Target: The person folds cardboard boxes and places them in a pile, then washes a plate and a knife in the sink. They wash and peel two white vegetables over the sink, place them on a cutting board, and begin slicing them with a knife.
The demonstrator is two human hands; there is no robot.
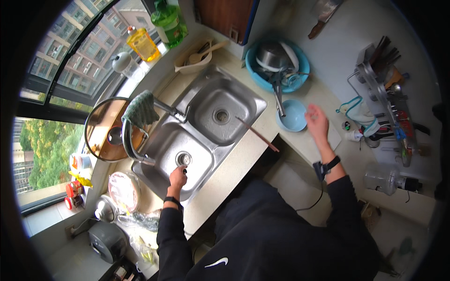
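My left hand (178, 178) is above the near basin of the stainless steel double sink (201, 137), fingers curled around a small black object (185, 171) that I cannot identify. Beyond it lies the basin's drain (183, 158). My right hand (317, 121) is beside the rim of a light blue bowl (294, 117), fingers loosely bent and slightly blurred, with nothing visible in them. Whether it touches the rim is unclear. A pair of brown chopsticks (258, 135) lies across the sink's front edge, tips over the far basin.
A blue basin (304, 78) of cookware stands behind the bowl, a pan handle (277, 95) jutting out over it. A faucet (128, 140) draped with a green cloth (141, 109) rises beside a glass lid (109, 149). Wrapped food (123, 189) sits left. A knife (321, 21) hangs on the wall.
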